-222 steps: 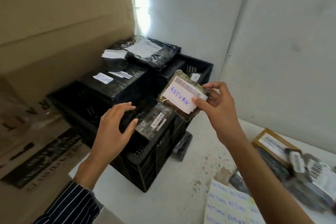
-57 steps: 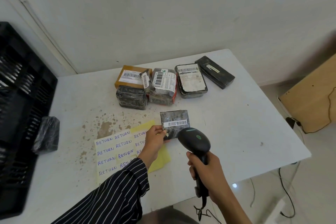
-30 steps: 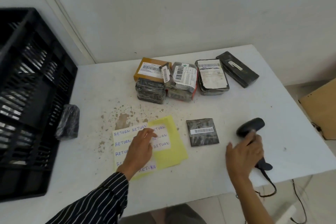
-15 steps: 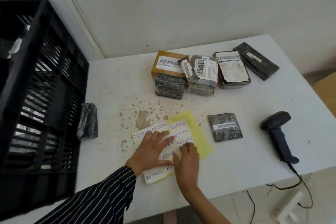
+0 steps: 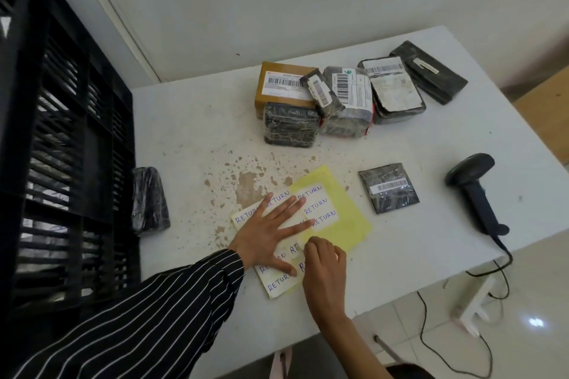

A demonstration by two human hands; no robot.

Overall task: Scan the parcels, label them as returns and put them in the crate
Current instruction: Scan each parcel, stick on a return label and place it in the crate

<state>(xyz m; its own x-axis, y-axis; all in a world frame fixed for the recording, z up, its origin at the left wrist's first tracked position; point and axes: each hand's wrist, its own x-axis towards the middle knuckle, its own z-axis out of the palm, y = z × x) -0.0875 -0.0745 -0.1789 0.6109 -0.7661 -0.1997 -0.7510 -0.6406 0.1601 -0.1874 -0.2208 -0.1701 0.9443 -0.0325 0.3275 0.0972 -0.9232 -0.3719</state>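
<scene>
- The sheet of labels (image 5: 349, 224), a yellow backing with white stickers marked "RETURN", is seen on the tabletop (image 5: 191, 132) in the lower centre of the frame.
- The left hand (image 5: 271, 231) is laid flat on the sheet, fingers straight and spread. Nothing is gripped by it, and the sheet is only pressed down.
- The right hand (image 5: 323, 264) is placed just beside it, at the lower edge of the sheet. Its fingers are curled and their tips are set on a sticker. Whether a corner is already pinched cannot be told.
- The step in hand is judged to be the peeling of one label.
- The small dark parcel (image 5: 388, 188) lies alone, up and to the right of both hands, between the sheet and the scanner (image 5: 474, 191), and is touched by neither.
- The right hand is the nearer to this parcel, so a short move up and to the right is expected from it.
- The parcel is almost square. Its barcode strip runs across it and rises a little toward the right, with free dark surface below.
- The crate (image 5: 61, 132) stands at the far left of the frame, on the side of the left hand and well apart from the parcel.
- The other parcels (image 5: 338, 95) are gathered at the upper centre.
</scene>
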